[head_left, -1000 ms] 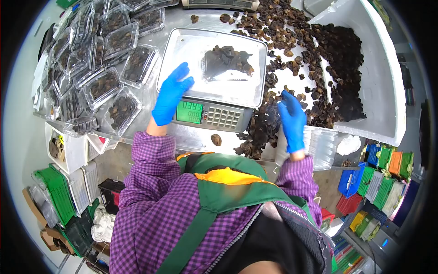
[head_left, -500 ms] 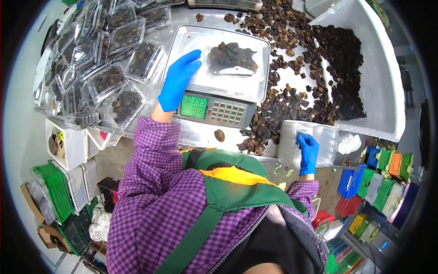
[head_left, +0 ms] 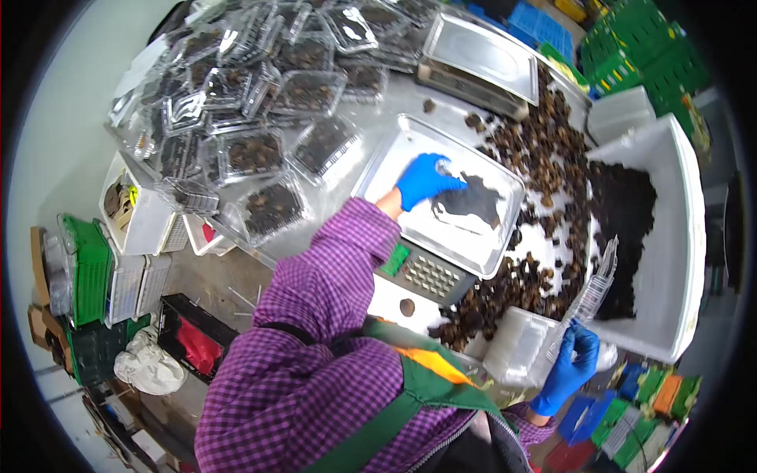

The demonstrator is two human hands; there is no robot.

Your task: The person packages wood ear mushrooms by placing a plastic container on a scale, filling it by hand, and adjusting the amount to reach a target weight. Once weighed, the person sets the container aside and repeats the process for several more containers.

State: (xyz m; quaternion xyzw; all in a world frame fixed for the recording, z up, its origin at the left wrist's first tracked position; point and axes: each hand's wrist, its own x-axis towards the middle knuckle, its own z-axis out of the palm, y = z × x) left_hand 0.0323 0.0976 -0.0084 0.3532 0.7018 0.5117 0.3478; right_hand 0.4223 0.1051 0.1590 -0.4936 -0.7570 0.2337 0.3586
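My left hand (head_left: 428,181), in a blue glove, grips the left edge of a clear plastic tray. The tray holds dark, curled mushroom pieces (head_left: 473,203) that look like wood ear, and it rests on the metal pan (head_left: 394,169) of a digital scale. My right hand (head_left: 572,364), also blue-gloved, pinches the lower end of a thin clear plastic lid (head_left: 587,296), held raised and tilted. Beneath the lid, a stack of clear plastic lids or trays (head_left: 516,347) stands at the table's front edge.
Many filled clear boxes (head_left: 307,93) are heaped at the left. Loose mushroom pieces (head_left: 544,158) cover the table right of the scale, beside a large white bin (head_left: 686,236) of dark mushrooms. A second scale (head_left: 481,59) stands behind. One piece (head_left: 407,307) lies near the front.
My left hand has moved right from the scale pan's left side onto the tray. My right hand has lifted a clear lid off the stack. The view has turned.
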